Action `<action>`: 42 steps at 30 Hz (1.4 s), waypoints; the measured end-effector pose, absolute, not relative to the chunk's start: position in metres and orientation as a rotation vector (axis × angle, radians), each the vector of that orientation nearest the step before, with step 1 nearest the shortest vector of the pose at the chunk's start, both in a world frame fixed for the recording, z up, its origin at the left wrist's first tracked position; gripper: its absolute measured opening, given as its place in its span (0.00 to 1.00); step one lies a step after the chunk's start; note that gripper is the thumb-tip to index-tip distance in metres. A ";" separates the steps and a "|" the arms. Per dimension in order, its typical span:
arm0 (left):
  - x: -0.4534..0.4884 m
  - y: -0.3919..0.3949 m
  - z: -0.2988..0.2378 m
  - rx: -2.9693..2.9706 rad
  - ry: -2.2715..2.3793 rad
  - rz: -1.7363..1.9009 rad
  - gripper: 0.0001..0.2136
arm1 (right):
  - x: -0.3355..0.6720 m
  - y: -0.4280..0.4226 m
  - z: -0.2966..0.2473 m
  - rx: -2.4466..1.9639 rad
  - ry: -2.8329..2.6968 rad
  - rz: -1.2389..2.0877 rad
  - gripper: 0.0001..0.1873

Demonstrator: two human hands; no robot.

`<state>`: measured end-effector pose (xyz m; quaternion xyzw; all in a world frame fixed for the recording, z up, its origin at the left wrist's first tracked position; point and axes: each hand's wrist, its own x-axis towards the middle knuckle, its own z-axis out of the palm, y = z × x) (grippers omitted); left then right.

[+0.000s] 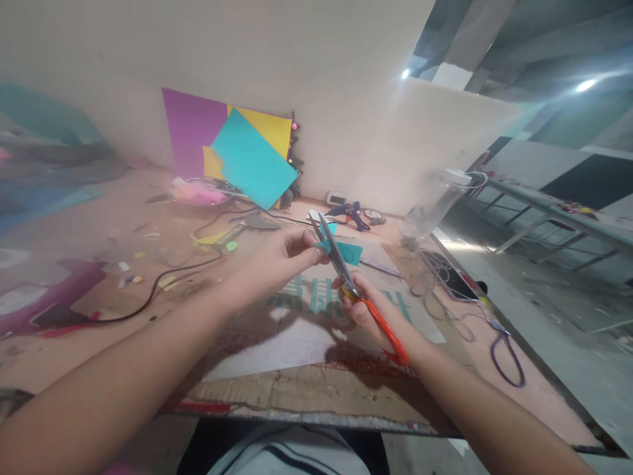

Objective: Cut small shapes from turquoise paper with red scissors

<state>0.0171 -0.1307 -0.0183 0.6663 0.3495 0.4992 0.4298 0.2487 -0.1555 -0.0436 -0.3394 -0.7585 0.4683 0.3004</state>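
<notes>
My left hand (297, 252) pinches the edge of a small piece of teal paper (352, 254) above the table. A drawn outline shows on the paper's right part. In my right hand (363, 300) is a pair of scissors (380, 330) with orange-red handles, its blades parted slightly and pointing away from me. The blades cross the teal paper just beside my left fingertips. Below both hands lies a white sheet (267, 346) printed with large teal characters, partly covered by my hands. Under it is a piece of brown cardboard (277, 390).
Purple, yellow and teal sheets (254, 158) lean against the back panel. A dark blue glue gun (353, 214) lies behind my hands. At right are a clear container (438, 201), a phone (455, 277) and a looped cord (507, 359). A dark cable (163, 280) crosses the left side.
</notes>
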 end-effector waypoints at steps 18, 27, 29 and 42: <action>0.014 -0.127 -0.020 1.673 0.908 1.231 0.11 | 0.249 -0.156 -0.044 -0.919 -1.956 1.276 0.33; 0.011 -0.125 -0.019 1.686 0.927 1.260 0.09 | 0.250 -0.153 -0.044 -0.916 -2.014 1.229 0.37; 0.011 -0.126 -0.018 1.690 0.935 1.255 0.09 | 0.249 -0.153 -0.046 -0.916 -1.999 1.240 0.37; 0.011 -0.125 -0.017 1.691 0.940 1.255 0.09 | 0.251 -0.153 -0.045 -0.885 -2.017 1.233 0.37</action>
